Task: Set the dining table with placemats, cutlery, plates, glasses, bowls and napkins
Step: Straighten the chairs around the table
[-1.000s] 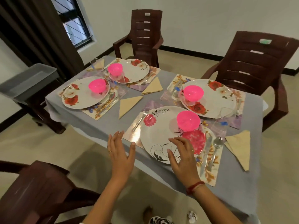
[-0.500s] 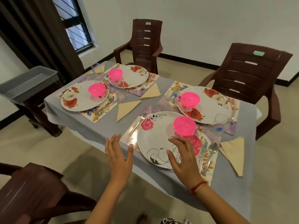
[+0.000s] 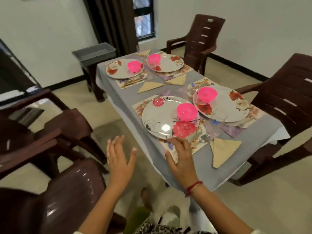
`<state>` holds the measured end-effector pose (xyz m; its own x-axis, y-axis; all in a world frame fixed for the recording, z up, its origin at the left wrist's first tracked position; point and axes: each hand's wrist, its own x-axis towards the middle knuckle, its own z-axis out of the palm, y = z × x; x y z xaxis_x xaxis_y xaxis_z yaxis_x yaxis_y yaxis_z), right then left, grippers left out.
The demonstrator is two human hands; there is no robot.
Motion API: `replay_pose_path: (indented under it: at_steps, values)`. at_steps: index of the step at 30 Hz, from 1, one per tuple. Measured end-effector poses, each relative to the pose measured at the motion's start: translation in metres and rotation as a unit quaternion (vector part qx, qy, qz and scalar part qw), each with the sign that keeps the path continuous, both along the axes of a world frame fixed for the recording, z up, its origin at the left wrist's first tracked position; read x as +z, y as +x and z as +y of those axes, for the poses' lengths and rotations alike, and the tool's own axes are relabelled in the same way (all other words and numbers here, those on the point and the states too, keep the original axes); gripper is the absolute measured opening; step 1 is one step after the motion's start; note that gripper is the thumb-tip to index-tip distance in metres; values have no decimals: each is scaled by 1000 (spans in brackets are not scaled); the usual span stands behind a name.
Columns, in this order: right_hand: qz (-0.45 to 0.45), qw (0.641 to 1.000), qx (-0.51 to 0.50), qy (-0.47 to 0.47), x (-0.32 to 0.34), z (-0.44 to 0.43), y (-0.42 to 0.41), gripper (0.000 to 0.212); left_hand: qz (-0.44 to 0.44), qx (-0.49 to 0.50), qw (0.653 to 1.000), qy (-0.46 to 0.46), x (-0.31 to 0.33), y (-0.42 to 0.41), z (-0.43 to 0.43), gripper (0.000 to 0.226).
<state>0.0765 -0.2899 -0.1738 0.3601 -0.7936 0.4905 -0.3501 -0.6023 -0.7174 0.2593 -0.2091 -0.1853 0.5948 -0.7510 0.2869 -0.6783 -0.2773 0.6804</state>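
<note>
Your right hand [image 3: 181,159], fingers spread wide, hovers at the tabletop's [image 3: 204,168] near edge by the plate [image 3: 160,115]; your left hand [image 3: 119,159] (equally splayed, empty) hangs beyond it.

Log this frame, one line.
table: looks set | left hand: open, beside it | right hand: open, by near plate | held: nothing
</note>
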Motion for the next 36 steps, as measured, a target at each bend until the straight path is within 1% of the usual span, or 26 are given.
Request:
replay_pose_path:
  at_steps: [4, 9, 13, 16, 20, 23, 26, 31, 33, 36]
  values:
    - [14, 996, 81, 33, -6, 43, 10, 32, -13, 66, 997, 30, -5, 1, 69, 71]
    - [12, 991, 125, 55, -10, 100, 19, 31, -28, 124, 991, 50, -13, 11, 143, 69]
    - [42, 985, 163, 46, -14, 149, 31, 34, -49, 156, 985, 48, -9, 22, 205, 68]
    - [64, 976, 207, 22, -14, 203, 56, 34, -53, 200, 977, 43, -2, 34, 276, 69]
    - [61, 963, 262, 12, -12, 286, 98, 35, -60, 256, 964, 51, 7, 49, 384, 68]
    - [62, 947, 316, 25, -14, 349, 130, 35, -51, 307, 947, 78, 7, 57, 468, 65]
    - [65, 928, 366, 15, -8, 408, 168, 36, -54, 365, 925, 94, 9, 70, 543, 62]
    - [59, 910, 411, 4, 6, 464, 230, 40, -62, 401, 909, 100, 16, 109, 604, 64]
    - [54, 910, 412, 2, 7, 472, 253, 41, -78, 395, 910, 100, 19, 132, 614, 65]
    - [47, 917, 395, 6, 3, 482, 306, 42, -102, 385, 912, 101, 23, 196, 631, 65]
